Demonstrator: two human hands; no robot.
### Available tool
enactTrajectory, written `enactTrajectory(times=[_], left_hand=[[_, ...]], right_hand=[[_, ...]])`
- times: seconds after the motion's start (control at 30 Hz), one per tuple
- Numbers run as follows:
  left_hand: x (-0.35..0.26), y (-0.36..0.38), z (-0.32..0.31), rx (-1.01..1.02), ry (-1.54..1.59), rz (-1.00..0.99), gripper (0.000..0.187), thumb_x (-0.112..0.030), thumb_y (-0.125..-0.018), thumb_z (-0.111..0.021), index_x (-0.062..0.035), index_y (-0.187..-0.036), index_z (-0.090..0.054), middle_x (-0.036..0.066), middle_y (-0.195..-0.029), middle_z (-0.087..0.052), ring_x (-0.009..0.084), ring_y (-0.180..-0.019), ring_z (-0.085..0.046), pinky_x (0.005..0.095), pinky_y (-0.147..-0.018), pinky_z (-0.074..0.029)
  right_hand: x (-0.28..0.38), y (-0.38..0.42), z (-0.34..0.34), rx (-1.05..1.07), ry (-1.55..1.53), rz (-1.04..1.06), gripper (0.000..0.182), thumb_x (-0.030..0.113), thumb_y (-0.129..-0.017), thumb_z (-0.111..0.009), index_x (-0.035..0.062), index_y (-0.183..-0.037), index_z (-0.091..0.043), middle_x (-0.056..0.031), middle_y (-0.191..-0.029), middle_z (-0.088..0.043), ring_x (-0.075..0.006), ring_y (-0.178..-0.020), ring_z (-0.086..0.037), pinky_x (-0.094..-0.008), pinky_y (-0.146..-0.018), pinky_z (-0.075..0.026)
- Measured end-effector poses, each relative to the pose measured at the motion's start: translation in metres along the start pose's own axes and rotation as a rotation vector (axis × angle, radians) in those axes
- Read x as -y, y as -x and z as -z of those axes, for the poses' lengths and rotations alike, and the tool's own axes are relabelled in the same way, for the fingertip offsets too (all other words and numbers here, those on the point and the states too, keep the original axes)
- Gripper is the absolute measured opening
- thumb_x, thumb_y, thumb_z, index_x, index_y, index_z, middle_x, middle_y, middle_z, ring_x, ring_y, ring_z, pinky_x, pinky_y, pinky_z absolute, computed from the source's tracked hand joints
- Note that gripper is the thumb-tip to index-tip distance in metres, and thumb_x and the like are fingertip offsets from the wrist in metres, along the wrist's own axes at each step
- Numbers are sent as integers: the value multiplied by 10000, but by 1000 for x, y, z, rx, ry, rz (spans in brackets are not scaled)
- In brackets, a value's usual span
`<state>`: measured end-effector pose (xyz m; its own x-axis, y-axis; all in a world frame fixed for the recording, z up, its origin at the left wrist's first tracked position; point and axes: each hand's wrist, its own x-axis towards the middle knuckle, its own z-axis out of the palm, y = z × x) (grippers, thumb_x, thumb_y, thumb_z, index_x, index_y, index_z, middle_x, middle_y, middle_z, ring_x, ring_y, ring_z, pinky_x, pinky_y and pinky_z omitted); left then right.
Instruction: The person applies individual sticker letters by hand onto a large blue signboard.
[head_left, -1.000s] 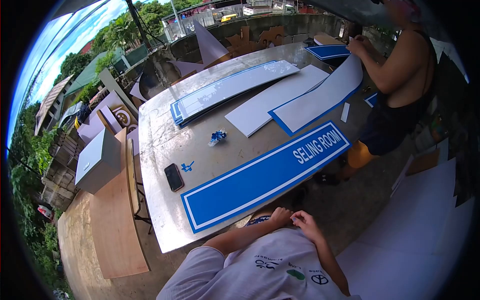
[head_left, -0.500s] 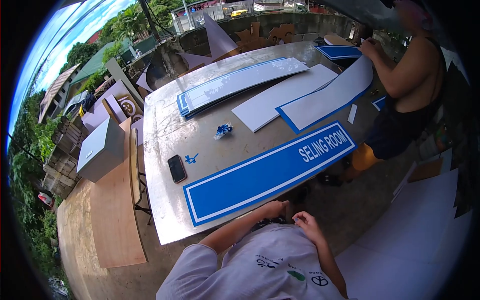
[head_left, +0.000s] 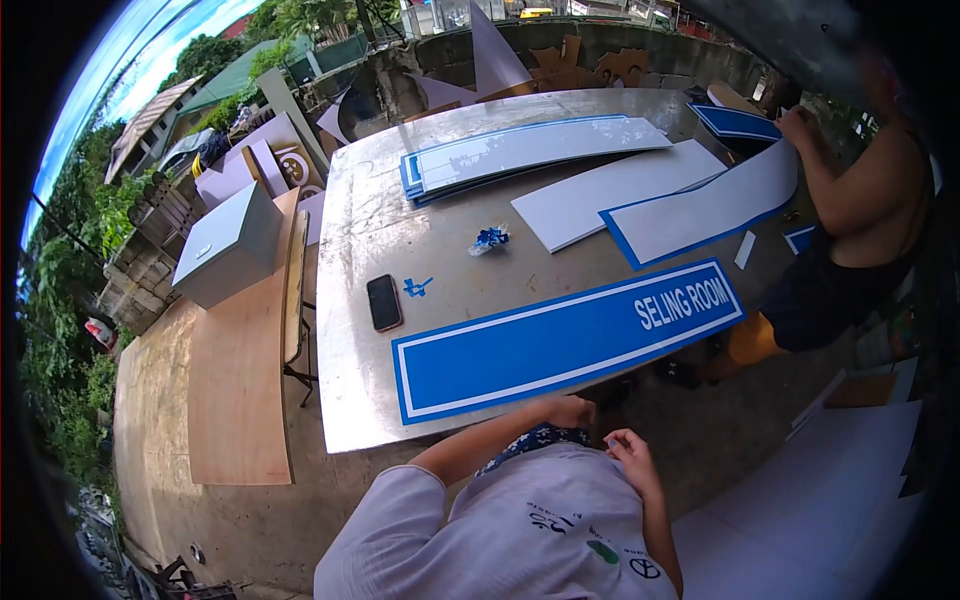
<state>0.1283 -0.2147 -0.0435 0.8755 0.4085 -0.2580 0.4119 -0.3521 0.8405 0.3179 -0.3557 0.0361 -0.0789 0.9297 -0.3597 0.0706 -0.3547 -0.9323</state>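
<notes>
Long blue rectangular sign board w/ white "SELING ROOM" lettering [head_left: 570, 340] lies on table just beyond left hand [head_left: 568, 411], long axis running left-right; both grips half-curled, empty; right hand [head_left: 630, 457] farther back.

**What sits where on the table**

Along the table's [head_left: 350, 400] near edge you have the long sign [head_left: 560, 340], your left hand [head_left: 570, 410] at its near rim and your right hand [head_left: 630, 450] just off the edge. Left of the sign lies the phone [head_left: 384, 302]. Behind it sits a crumpled scrap [head_left: 489, 239]; a stack of panels [head_left: 520, 152] lies toward the far edge.
</notes>
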Motion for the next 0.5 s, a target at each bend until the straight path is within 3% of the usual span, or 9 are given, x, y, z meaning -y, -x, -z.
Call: enactTrajectory(times=[0.07,0.17,0.37,0.5], left_hand=[[-10,-3,-6,-27,-185,124,212,-145,-823,-589,-82,-1025,-598,202,-926,-675,379,-883,-652,471,-776,-499],[-16,-2,-2,-60,-192,125,241,-104,-800,-567,-72,-1038,-581,208,-906,-674,400,-882,-651,502,-765,-494],[-20,-6,-18,-267,-385,110,346,-68,-752,-601,-72,-1092,-536,160,-955,-677,363,-848,-670,473,-696,-528],[-23,-8,-19,-222,-415,145,356,-42,-744,-610,-79,-1090,-533,141,-1017,-640,343,-894,-657,444,-714,-537]], right_hand=[[1,-4,-3,27,-15,-2,123,122,-944,-569,23,-1007,-608,-11,-918,-603,-85,-802,-576,-228,-755,-482],[5,-7,-7,48,-28,1,124,123,-945,-568,23,-1007,-607,-11,-916,-602,-85,-802,-576,-227,-756,-481],[5,-2,-6,22,-17,1,125,126,-944,-572,26,-1009,-609,-12,-918,-605,-83,-802,-575,-225,-758,-481],[8,1,-6,-9,19,-38,127,124,-942,-570,27,-1015,-609,-11,-926,-611,-80,-809,-576,-227,-771,-481]])
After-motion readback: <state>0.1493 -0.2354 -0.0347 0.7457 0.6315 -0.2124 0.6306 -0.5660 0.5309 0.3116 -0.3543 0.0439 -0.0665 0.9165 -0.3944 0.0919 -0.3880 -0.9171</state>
